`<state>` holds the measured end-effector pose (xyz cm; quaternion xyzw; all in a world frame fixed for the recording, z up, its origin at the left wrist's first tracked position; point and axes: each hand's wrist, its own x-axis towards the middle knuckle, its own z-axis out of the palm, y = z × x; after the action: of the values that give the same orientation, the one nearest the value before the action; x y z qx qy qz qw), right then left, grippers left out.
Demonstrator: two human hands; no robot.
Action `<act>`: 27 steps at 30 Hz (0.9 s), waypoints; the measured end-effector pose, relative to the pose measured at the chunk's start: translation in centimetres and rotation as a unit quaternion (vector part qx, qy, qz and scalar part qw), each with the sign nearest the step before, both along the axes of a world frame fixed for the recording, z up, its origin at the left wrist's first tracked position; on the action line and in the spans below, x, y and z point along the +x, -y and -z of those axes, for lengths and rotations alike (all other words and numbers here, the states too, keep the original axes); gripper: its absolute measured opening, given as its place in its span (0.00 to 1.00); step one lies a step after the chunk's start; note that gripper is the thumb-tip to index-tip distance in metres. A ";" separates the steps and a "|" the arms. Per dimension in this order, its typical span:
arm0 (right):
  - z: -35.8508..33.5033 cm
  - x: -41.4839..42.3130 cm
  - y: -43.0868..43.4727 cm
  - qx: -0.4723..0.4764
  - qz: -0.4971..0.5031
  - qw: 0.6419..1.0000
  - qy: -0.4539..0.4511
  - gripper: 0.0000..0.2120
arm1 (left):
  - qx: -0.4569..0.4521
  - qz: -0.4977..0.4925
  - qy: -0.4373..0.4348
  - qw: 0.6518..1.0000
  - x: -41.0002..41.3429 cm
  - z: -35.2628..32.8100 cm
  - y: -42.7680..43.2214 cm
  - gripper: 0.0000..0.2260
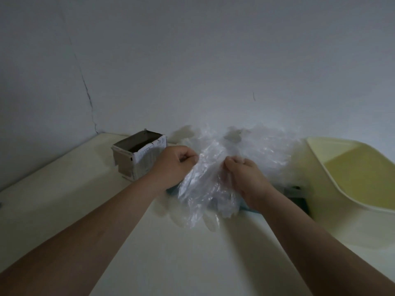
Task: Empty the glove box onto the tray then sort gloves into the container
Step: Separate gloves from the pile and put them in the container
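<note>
Box [139, 155] stands open-topped at the back left of the table [192, 259]. Its inside reads dark and no film shows in it, so I judge the emptying step done.

Gloves [263, 146], thin clear plastic, lie heaped mid-table over the tray [299, 199]. Only dark teal slivers of the tray show under the heap. A few film fingers spill past its near edge onto the table.

Left hand [173, 165]: fingers curled, pinching film at the top of a lifted piece. Right hand [245, 176]: also pinching a fold, close beside. A glove [201, 189] hangs between them. I cannot tell whether it is one or several clinging together.

Container [320, 141], pale yellow, sits just right of the tray and is partly cut off by the frame. No glove shows in the visible part. Judgement: sorting is barely begun and nearly the whole heap is left.

Room: wall [192, 60] is close behind the box and heap, so there is no slack there. Open table lies toward the person. The path right to the container looks unobstructed. Likely snag: clinging film drags its neighbours off the tray edge.
</note>
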<state>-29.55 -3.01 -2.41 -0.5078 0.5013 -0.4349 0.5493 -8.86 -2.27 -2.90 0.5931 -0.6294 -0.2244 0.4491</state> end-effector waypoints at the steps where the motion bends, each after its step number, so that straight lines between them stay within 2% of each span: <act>1: 0.0 0.1 0.1 -0.009 0.019 1.000 -0.007 0.12 | -0.008 -0.002 0.025 1.000 0.4 -0.2 0.0 0.04; 5: 0.0 -0.1 0.2 -0.031 0.071 0.995 -0.064 0.14 | -0.039 -0.053 0.090 0.994 1.5 -1.3 0.2 0.07; 8: -0.5 -0.2 0.1 -0.035 0.073 0.996 0.023 0.12 | 0.008 -0.009 0.069 0.998 1.1 -2.2 -0.7 0.02; 11: -2.0 0.0 -0.1 -0.048 0.061 0.991 0.110 0.09 | 0.052 0.050 0.074 0.995 0.0 -1.8 -1.2 0.21; 13: -3.0 0.0 -0.1 -0.077 0.038 0.992 0.090 0.11 | 0.034 0.049 0.003 0.998 -0.6 -2.0 -0.9 0.22; 16: -4.3 -0.4 0.0 -0.117 0.039 0.990 0.062 0.11 | 0.000 0.038 -0.119 0.992 -0.8 -3.8 -0.2 0.09; 19: -5.0 -1.4 0.0 -0.141 0.067 0.987 0.036 0.11 | -0.020 0.027 -0.247 0.968 -0.6 -5.2 0.3 0.08; 22: -5.2 -2.9 -0.1 -0.172 0.068 0.982 0.029 0.09 | 0.005 0.030 -0.340 0.940 -0.6 -6.2 0.1 0.03; 24: -5.6 -3.9 -0.4 -0.176 0.025 0.983 0.054 0.08 | 0.026 0.046 -0.385 0.922 -0.4 -6.4 -0.2 0.02; 27: -7.0 -5.7 -1.3 -0.133 -0.122 0.973 0.143 0.07 | 0.041 0.029 -0.396 0.917 -0.3 -6.7 -0.2 0.03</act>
<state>-35.25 -1.67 4.63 -0.5663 0.2894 -0.4952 0.5919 -9.12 -2.07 3.85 0.4554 -0.4070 -0.4796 0.6301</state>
